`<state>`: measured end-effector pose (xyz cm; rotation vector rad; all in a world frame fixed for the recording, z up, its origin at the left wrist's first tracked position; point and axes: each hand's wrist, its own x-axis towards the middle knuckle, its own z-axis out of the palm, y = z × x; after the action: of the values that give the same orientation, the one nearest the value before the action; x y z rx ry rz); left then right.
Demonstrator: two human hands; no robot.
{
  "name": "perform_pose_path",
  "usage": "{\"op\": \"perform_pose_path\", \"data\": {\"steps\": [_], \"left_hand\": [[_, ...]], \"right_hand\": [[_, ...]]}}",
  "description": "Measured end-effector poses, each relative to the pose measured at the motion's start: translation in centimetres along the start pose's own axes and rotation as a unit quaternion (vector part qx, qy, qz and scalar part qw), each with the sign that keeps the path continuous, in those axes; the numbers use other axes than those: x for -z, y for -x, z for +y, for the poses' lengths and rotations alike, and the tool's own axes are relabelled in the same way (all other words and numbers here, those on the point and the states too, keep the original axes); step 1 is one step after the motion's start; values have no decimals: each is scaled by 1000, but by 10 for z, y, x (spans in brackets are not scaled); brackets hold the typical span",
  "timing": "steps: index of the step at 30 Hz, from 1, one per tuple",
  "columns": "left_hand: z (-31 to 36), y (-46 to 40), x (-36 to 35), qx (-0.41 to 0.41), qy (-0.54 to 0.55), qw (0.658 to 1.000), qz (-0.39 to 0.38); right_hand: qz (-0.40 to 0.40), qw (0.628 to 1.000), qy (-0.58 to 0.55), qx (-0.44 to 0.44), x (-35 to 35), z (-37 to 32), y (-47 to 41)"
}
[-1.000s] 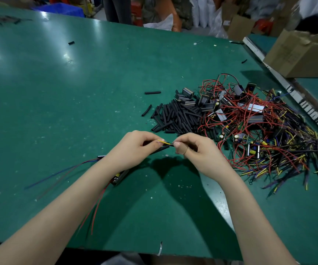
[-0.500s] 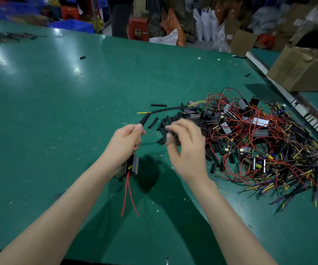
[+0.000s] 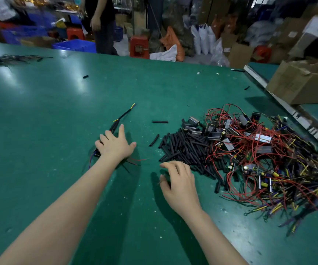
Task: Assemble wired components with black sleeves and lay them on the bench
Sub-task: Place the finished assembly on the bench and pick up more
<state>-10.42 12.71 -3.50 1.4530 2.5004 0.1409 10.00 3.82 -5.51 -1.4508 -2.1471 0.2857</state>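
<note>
Left hand (image 3: 115,145) is lying flat, fingers spread, on the green tabletop (image 3: 39,121), pressing down the sleeved component (image 3: 122,116) it was gripping half a second ago; the sleeved wire is now running out toward 1 o'clock from the fingertips, yellow tip free, red leads poking out at 4 o'clock under the wrist. Right hand (image 3: 177,180) is hovering loosely curled, holding nothing, where earlier it was pinching the sleeve end; it is sitting at the 7 o'clock edge of the black sleeve pile (image 3: 184,148). Wired component heap (image 3: 265,165) is lying at 3 o'clock of that pile, touching it. One loose sleeve (image 3: 160,122) is resting apart at 12 o'clock of the pile. Judgement: one unit is being laid down finished; right hand is probably going for the next sleeve, many parts left.
</note>
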Motion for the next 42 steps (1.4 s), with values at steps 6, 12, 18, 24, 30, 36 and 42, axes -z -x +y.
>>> {"op": "perform_pose_path", "data": {"steps": [6,12,18,24,30,36,42], "left_hand": [[-12,9,-14,-45,-31,996,71],[-17,0,-12,-66,-19,995,70],[-10,9,-6,-83,-3,991,103],[32,57,3,-225,204,940,156],[71,112,-18,-311,492,808,92],[91,133,-47,-312,556,770,18],[85,136,-55,-309,545,779,36]], "right_hand": [[-5,999,-18,-31,-3,3,-2],[-6,999,-24,-37,-2,4,0],[-3,998,-47,-44,-2,4,2],[23,991,-117,-68,10,5,0],[103,976,-164,-97,52,26,0],[176,962,-153,-145,101,60,-7],[196,916,5,-350,120,97,-15]]}}
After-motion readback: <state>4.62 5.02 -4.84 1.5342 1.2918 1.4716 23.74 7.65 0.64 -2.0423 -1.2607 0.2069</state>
